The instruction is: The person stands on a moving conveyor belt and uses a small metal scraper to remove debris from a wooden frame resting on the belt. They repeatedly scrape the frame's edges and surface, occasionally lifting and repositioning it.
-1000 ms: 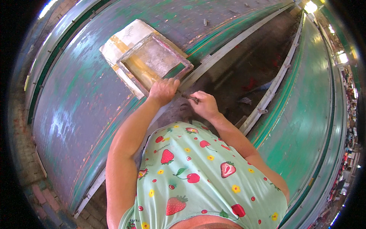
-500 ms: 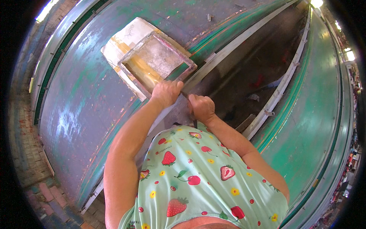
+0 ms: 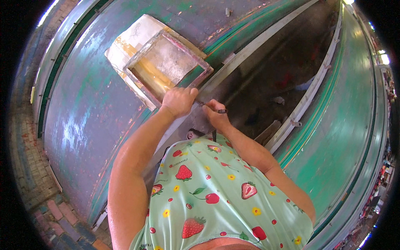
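Observation:
A paint-stained wooden frame [image 3: 200, 62], like a small printing screen, lies tilted over a whitish board [image 3: 141, 30] at the table's near edge. My left hand [image 3: 179, 101] is closed over the frame's near rail, thumb side toward my other hand. Just to its right, my right hand [image 3: 216, 116] is closed round a slim dark-handled tool [image 3: 223, 111]. The tool's narrow tip points left toward the rail by my left fingers; its exact kind I cannot make out.
The long table [image 3: 104, 112] under the frame has a worn green and grey surface. A dark gap with a light rail [image 3: 250, 52] runs beside it. Beyond lies another green table [image 3: 325, 166], edged by a metal rail with small stops [image 3: 295, 123].
My right hand has turned, so the tool's dark handle end now shows past its fingers. The frame, board and left hand have shifted slightly left in view.

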`<control>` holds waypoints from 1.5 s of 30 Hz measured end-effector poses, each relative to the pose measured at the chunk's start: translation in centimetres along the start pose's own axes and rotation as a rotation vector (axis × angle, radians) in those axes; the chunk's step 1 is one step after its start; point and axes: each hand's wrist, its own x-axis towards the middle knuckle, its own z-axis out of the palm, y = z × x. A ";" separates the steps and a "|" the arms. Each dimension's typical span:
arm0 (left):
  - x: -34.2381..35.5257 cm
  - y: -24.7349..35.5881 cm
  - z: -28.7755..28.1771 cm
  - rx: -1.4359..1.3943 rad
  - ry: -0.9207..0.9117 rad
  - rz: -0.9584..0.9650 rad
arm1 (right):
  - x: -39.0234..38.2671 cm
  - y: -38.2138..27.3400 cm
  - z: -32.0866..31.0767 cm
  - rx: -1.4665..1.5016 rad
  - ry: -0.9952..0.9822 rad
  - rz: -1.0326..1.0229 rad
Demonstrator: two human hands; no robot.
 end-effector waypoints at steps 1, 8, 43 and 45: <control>0.0 -0.1 0.1 0.006 -0.005 -0.005 | -0.1 -0.2 -0.2 0.054 -0.010 0.100; 0.1 0.4 -0.4 0.035 -0.054 -0.012 | 0.2 -1.0 -0.7 0.185 -0.034 0.291; -0.3 -0.4 0.6 -0.006 0.062 0.035 | -0.5 -0.8 -1.4 -0.685 0.044 -0.546; -0.3 -0.4 0.6 -0.011 0.060 0.042 | -0.1 0.2 -1.3 -0.438 0.022 -0.379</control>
